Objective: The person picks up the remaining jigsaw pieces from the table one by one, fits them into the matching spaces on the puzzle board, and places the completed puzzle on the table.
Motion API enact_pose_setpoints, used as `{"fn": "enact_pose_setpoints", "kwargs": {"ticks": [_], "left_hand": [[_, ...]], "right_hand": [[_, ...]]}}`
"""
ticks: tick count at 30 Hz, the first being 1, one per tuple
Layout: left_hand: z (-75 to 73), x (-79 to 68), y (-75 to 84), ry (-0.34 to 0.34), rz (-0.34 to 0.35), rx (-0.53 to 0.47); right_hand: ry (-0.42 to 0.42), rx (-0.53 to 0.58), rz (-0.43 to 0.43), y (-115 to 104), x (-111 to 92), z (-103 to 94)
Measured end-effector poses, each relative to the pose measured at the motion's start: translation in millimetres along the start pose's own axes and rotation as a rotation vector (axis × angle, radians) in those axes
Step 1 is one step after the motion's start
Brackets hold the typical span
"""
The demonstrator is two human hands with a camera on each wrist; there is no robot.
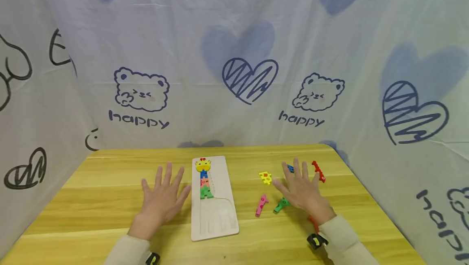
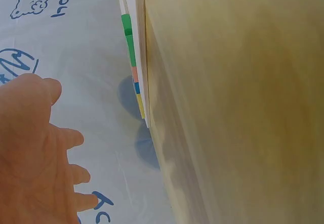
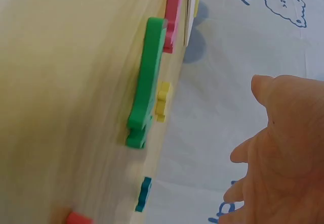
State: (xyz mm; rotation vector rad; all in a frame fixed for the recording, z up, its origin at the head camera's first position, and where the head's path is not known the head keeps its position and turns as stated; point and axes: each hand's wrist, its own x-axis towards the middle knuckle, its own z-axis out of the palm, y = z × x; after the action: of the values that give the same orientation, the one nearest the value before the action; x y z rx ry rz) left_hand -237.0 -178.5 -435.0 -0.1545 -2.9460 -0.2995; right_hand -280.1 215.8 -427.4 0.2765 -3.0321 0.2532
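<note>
My left hand (image 1: 161, 198) is spread with straight fingers left of a pale wooden puzzle board (image 1: 216, 220), holding nothing. Set in the board are a yellow giraffe head (image 1: 203, 165) and, below it, blue, pink-orange and green (image 1: 206, 193) neck pieces; its lower recess is bare. To the right, my right hand (image 1: 304, 191) is likewise spread and holds nothing, over loose puzzle pieces. A green piece (image 1: 281, 205) lies by its thumb, and a blue piece (image 1: 290, 168) is partly hidden behind its fingers. The right wrist view shows that green piece (image 3: 147, 77) on the tabletop, apart from the hand.
Between board and right hand lie a yellow piece (image 1: 265, 178) and a pink piece (image 1: 261, 206). A red piece (image 1: 318, 171) lies at the far right; another red piece (image 1: 313, 223) is partly covered by the right wrist. A printed cloth (image 1: 190, 114) hangs around the wooden table (image 1: 110, 200).
</note>
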Motion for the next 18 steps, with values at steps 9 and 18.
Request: {"fn": "enact_pose_setpoints", "kwargs": {"ticks": [9, 18], "left_hand": [[1.9, 4.1, 3.8, 0.013, 0.065, 0.051], [4.0, 10.6, 1.0, -0.021, 0.171, 0.100]], "right_hand": [[0.005, 0.010, -0.044, -17, 9, -3.6], [0.000, 0.012, -0.063, -31, 12, -3.4]]}}
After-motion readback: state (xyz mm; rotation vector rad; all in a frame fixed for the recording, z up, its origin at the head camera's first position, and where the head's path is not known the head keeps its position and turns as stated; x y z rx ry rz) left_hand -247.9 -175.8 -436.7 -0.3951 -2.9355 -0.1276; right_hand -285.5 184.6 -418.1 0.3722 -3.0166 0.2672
